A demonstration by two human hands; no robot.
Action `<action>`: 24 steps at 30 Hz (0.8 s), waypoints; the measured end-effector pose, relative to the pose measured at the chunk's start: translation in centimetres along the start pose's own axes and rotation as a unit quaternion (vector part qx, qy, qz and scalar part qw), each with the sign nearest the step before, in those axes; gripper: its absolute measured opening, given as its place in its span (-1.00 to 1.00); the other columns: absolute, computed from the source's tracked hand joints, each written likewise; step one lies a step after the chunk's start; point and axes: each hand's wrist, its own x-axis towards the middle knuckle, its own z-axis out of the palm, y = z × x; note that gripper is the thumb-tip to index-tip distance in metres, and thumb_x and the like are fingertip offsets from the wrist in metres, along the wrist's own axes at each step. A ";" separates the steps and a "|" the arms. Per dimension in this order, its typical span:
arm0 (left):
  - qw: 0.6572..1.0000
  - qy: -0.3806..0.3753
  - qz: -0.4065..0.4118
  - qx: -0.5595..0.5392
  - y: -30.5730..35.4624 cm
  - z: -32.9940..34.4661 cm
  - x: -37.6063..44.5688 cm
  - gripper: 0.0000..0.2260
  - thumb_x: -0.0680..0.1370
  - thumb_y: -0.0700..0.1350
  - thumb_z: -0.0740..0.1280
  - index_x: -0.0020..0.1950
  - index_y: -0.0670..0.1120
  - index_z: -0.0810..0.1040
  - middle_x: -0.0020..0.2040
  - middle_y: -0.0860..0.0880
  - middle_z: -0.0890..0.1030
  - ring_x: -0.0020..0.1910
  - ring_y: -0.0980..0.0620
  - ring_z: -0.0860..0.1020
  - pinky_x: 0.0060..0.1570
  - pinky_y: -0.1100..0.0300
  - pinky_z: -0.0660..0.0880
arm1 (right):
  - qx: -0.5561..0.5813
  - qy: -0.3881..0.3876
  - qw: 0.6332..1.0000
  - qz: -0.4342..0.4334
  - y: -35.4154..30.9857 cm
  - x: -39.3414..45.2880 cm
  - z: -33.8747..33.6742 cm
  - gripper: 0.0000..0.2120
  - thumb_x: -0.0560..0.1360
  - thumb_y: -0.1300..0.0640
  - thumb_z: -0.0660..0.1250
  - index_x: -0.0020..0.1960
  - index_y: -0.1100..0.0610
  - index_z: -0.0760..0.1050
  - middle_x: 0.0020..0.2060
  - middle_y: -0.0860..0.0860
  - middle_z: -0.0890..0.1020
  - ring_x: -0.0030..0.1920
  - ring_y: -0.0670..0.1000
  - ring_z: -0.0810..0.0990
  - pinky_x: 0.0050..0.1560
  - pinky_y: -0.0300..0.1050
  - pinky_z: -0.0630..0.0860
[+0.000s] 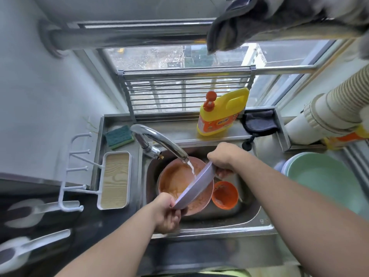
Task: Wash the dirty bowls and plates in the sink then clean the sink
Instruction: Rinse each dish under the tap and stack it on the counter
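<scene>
Both my hands hold a pale lilac bowl (196, 189) tilted on edge over the steel sink (239, 218). My left hand (166, 213) grips its near rim and my right hand (221, 159) grips its far rim. Water runs from the chrome tap (159, 141) onto the bowl's inside. Under it lies a large pink bowl (173, 180) smeared with orange sauce. A small dirty orange bowl (225, 194) sits to its right in the sink.
A yellow dish soap bottle (221, 112) and a dark cloth (258, 122) stand on the back ledge. A green sponge (119, 136) lies left of the tap, beside a white tray (114, 180). A green basin (327, 176) sits at the right.
</scene>
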 end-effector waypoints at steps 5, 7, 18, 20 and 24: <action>0.989 0.033 0.134 -0.057 -0.1 -0.3 -1.6 -0.67 0.55 -0.25 0.14 0.29 -0.21 0.46 0.11 -0.26 0.65 0.01 -0.22 0.70 -0.08 -0.13 0.71 | 0.002 -0.035 0.999 0.041 4.7 0.8 0.8 -0.69 0.56 0.31 0.06 0.11 0.39 0.52 -0.31 0.27 0.67 -0.52 0.09 0.56 -0.50 -0.20 0.45; 0.978 0.055 0.190 -0.071 0.4 -0.3 -2.7 -0.62 0.55 -0.24 0.16 0.36 -0.13 0.44 0.25 -0.25 0.58 0.20 -0.30 0.61 -0.02 -0.20 0.69 | 0.045 -0.039 0.996 0.059 7.6 1.6 3.4 -0.66 0.58 0.26 0.08 0.31 0.33 0.35 -0.18 0.24 0.64 -0.50 0.06 0.57 -0.52 -0.21 0.46; 0.910 0.196 0.359 0.070 -1.1 -0.4 -9.1 -0.36 0.52 -0.48 0.11 0.43 0.13 0.35 0.21 -0.05 0.55 0.09 -0.18 0.62 -0.13 -0.05 0.68 | 0.388 -0.076 0.918 0.000 8.8 6.2 15.2 -0.58 0.51 0.03 0.36 0.34 -0.20 0.41 0.09 -0.03 0.69 0.04 0.12 0.68 -0.03 0.06 0.67; 0.906 0.205 0.369 0.036 -1.5 -0.6 -8.7 -0.40 0.56 -0.42 0.16 0.50 0.08 0.34 0.24 -0.05 0.58 0.14 -0.17 0.61 0.04 -0.12 0.64 | 0.385 -0.033 0.922 -0.030 8.1 6.0 14.1 -0.59 0.45 0.00 0.42 0.27 -0.16 0.46 0.04 -0.06 0.69 0.04 0.08 0.68 0.10 0.09 0.65; 0.915 0.175 0.347 -0.105 -1.5 -0.3 -5.8 -0.65 0.72 -0.07 0.23 0.51 0.04 0.35 0.28 0.00 0.66 0.22 -0.13 0.65 0.24 -0.16 0.59 | 0.272 0.086 0.953 -0.106 7.3 3.6 9.7 -0.91 0.61 -0.04 0.20 0.06 -0.06 0.43 -0.09 -0.02 0.64 -0.05 0.15 0.60 -0.05 0.03 0.49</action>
